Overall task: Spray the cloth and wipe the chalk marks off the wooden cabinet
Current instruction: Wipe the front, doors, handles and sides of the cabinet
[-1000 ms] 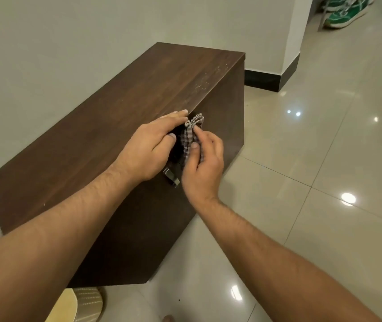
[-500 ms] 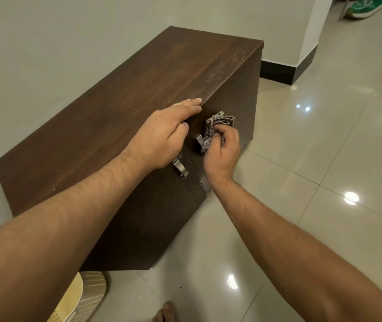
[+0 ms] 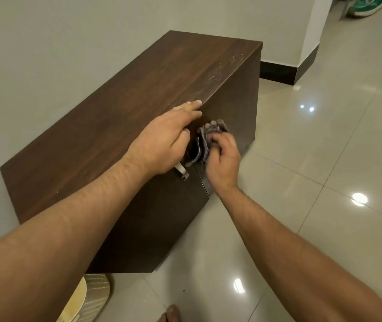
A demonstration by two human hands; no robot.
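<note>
Low at the left edge, part of a pale round ribbed object (image 3: 88, 296) on the floor (image 3: 324, 182). Against the wall, a dark wooden cabinet (image 3: 115, 126), faint pale flecks (image 3: 215, 73) near the far front edge of its top. Left hand (image 3: 164, 142) laid palm-down over the top's front edge, fingers (image 3: 190, 105) stretched flat and close together, gripping nothing. Just below the wrist, a metal handle (image 3: 182, 171) on the front face. Right beside it, the crumpled checked cloth (image 3: 208, 135) pressed to the cabinet front, bunched in the right hand (image 3: 222, 161), fingers curled and clamped on it. Far top right, a green shoe (image 3: 368, 5). Bottom centre, toes (image 3: 169, 313).
</note>
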